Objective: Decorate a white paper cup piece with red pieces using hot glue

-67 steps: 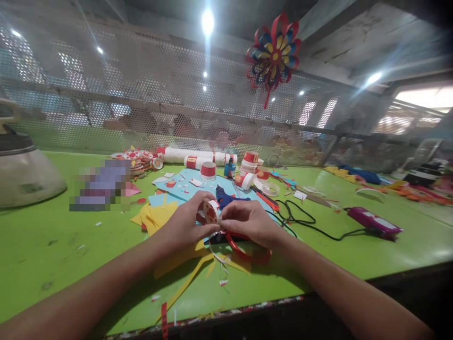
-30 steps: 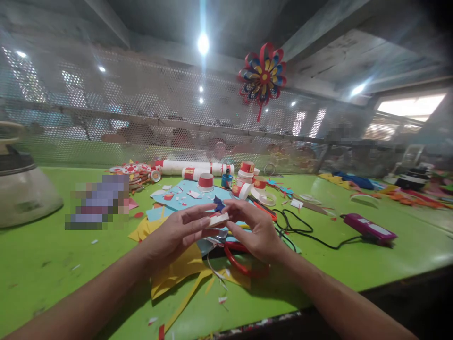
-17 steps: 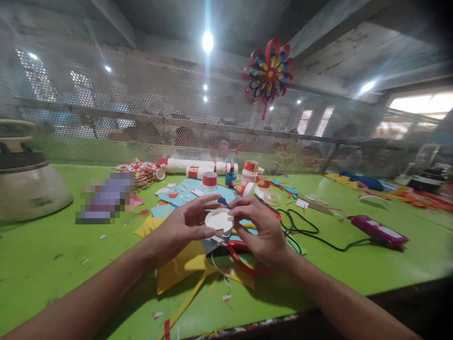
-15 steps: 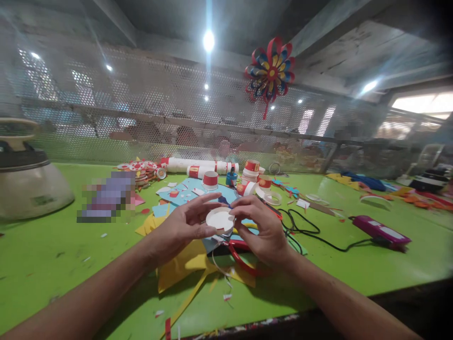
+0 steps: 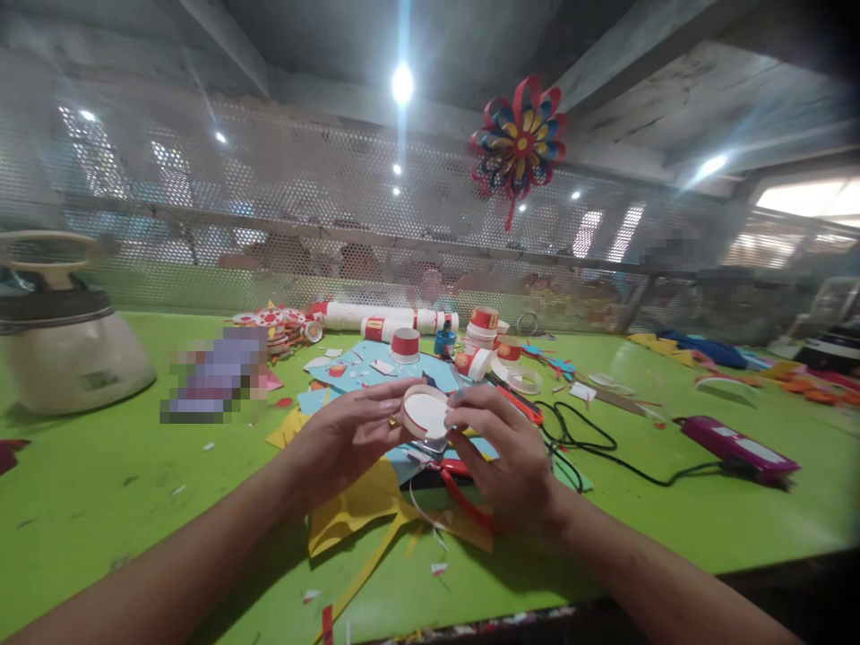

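Observation:
A shallow white paper cup piece (image 5: 425,414) with a thin red edge is held between both hands, its round inner side facing me. My left hand (image 5: 356,430) supports it from the left, with a ring on one finger. On the right, the fingers of my right hand (image 5: 501,439) pinch its rim. Beneath the hands lie red-handled scissors (image 5: 463,497), partly hidden, and yellow paper (image 5: 353,511). Light blue paper (image 5: 363,363) with small scraps on it spreads out behind them.
Paper cups (image 5: 405,345) and a white tube (image 5: 376,315) stand and lie behind. A purple power strip (image 5: 739,451) with black cord is right. A large white container (image 5: 73,363) stands left. A paper flower (image 5: 522,143) hangs above.
The cup piece has tilted up so that more of its inner wall shows. My left fingers have shifted behind its left side. The whole view has moved slightly.

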{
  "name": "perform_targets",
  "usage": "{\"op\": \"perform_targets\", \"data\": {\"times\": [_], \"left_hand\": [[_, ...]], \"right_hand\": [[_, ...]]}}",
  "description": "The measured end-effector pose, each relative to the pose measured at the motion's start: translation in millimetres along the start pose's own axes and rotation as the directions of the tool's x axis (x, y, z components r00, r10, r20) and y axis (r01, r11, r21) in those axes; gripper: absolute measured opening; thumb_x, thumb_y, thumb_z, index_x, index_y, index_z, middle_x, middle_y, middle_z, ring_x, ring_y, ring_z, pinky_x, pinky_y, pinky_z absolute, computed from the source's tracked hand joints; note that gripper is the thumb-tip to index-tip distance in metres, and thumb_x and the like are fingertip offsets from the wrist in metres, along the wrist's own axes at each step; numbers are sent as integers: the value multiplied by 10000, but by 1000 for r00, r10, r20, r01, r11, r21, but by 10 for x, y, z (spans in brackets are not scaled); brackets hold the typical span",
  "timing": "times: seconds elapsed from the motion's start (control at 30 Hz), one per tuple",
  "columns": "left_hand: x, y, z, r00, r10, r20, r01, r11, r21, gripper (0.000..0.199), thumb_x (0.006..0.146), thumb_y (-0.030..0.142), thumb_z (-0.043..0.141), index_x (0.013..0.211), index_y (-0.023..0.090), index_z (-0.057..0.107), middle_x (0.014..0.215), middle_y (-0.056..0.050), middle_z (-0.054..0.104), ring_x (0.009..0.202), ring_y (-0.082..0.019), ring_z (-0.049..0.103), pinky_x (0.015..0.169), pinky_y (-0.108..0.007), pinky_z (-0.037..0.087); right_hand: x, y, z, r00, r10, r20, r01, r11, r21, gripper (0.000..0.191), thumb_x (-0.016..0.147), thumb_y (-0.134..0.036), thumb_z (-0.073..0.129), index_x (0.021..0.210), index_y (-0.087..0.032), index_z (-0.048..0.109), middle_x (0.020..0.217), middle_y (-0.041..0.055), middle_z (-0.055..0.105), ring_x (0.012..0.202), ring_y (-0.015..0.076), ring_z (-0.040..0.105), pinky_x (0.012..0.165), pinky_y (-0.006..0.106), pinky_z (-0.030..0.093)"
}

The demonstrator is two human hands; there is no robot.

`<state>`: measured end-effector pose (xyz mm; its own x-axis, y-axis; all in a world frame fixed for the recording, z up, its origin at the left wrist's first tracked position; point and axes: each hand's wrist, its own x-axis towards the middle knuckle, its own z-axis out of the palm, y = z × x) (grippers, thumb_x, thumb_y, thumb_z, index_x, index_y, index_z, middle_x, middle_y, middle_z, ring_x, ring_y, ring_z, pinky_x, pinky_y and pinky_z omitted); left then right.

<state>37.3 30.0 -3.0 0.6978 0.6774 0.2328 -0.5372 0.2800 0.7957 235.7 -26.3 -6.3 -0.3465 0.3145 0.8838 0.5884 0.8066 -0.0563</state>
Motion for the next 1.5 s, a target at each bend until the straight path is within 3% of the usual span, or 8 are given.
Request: {"op": "perform_targets", "data": {"times": [0.17, 0.43, 0.6, 0.73, 0.83, 1.07, 1.27, 1.5], "left_hand": [[-12, -37, -10, 993, -7, 121, 4, 1000, 28, 312, 891, 135, 552, 1190, 127, 641, 1176, -133, 643, 1028, -196, 601, 924, -327, 471], [-19, -42, 36, 994, -17, 107, 15, 1000, 25, 369, 883, 163, 582, 1251, 188, 593, 1239, -107, 584, 1040, -220, 571, 916, -421, 487], [-10, 63, 13, 995, 94, -30, -86, 975, 205, 521, 799, 186, 696, 1292, 247, 541, 1242, -101, 572, 1039, -231, 572, 880, -392, 490], [14, 124, -69, 967, 226, -116, -156, 888, 432, 587, 685, 151, 782, 1227, 234, 572, 1251, -97, 577, 1101, -250, 548, 881, -343, 453], [39, 95, -121, 975, 213, -66, -153, 855, 495, 542, 681, 172, 785, 1184, 216, 589, 1136, -103, 632, 1036, -256, 579, 855, -364, 447], [74, 18, -168, 958, 288, 6, -208, 679, 704, 493, 631, 222, 818, 1084, 216, 625, 1120, -92, 595, 1017, -261, 549, 860, -387, 417], [38, 29, -116, 900, 405, 159, -291, 287, 913, 454, 689, 243, 763, 1126, 260, 638, 1111, -84, 586, 1065, -286, 496, 948, -437, 372], [42, 14, -126, 937, 336, 93, -246, 448, 859, 506, 704, 175, 734, 1189, 260, 619, 1197, -88, 556, 1027, -258, 538, 868, -396, 446]], "right_hand": [[-35, 16, 21, 996, -89, 21, 90, 993, -73, 320, 824, 41, 540, 1044, -190, 573, 949, 91, 595, 892, 210, 562, 748, 377, 514], [-62, 1, 25, 992, -110, 68, 117, 988, -99, 429, 826, 21, 532, 1168, -237, 526, 998, 82, 588, 894, 214, 541, 748, 391, 526], [-99, 8, 47, 985, 159, 71, -149, 980, -130, 349, 880, -113, 511, 1212, -214, 478, 1100, 106, 505, 965, 222, 547, 835, 409, 492], [-52, 116, -39, 889, 327, 320, -274, 941, -198, 182, 897, -163, 479, 1048, -153, 580, 899, 85, 565, 800, 201, 571, 711, 350, 486], [3, 179, -162, 729, 352, 587, -249, 935, -251, 178, 829, -243, 597, 983, -190, 669, 880, 73, 611, 796, 214, 588, 678, 326, 458], [104, 104, -299, 450, 430, 783, -202, 903, -380, 616, 637, -171, 627, 1242, -276, 574, 915, 71, 605, 834, 241, 565, 624, 301, 372], [105, 114, -180, 403, 520, 753, -220, 854, -471, 611, 639, -223, 631, 1245, -241, 557, 927, 102, 588, 815, 267, 551, 582, 301, 329], [-26, 152, -134, 405, 596, 694, -329, 803, -498, 554, 692, -236, 602, 1241, -245, 523, 1039, 100, 569, 917, 259, 569, 689, 306, 385]]}}
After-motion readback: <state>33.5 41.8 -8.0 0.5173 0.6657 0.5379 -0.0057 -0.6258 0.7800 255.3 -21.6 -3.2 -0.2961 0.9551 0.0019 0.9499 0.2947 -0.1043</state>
